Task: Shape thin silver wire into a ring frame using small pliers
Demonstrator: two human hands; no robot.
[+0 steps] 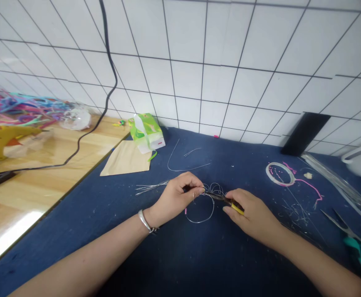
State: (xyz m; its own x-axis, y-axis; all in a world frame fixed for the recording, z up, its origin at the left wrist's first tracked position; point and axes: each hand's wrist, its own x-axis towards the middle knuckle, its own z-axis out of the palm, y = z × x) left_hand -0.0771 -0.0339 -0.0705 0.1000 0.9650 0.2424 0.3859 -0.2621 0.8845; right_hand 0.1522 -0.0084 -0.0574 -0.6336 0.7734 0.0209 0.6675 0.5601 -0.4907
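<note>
My left hand (pixel 180 192) pinches a piece of thin silvery wire (pixel 209 215), bent into a large ring with several smaller loops at its upper side. A short pink bit shows on the ring's left. Yellow-handled pliers (pixel 236 207) are in my right hand (pixel 253 212), fingers closed round the handles. The dark jaws point left and meet the wire beside my left fingertips; exactly how they grip it is too small to tell. Left of my left hand lies a bundle of straight wires (pixel 151 187) on the dark blue cloth (pixel 155 251).
Behind my hands lie a curved loose wire (pixel 183 170), a tan paper (pixel 126 159) and a green-white packet (pixel 147 132). To the right are a tape roll (pixel 267 175), wire scraps and teal-handled pliers (pixel 355 243). A yellow glue gun (pixel 1 140) and black cord (pixel 106 103) are left.
</note>
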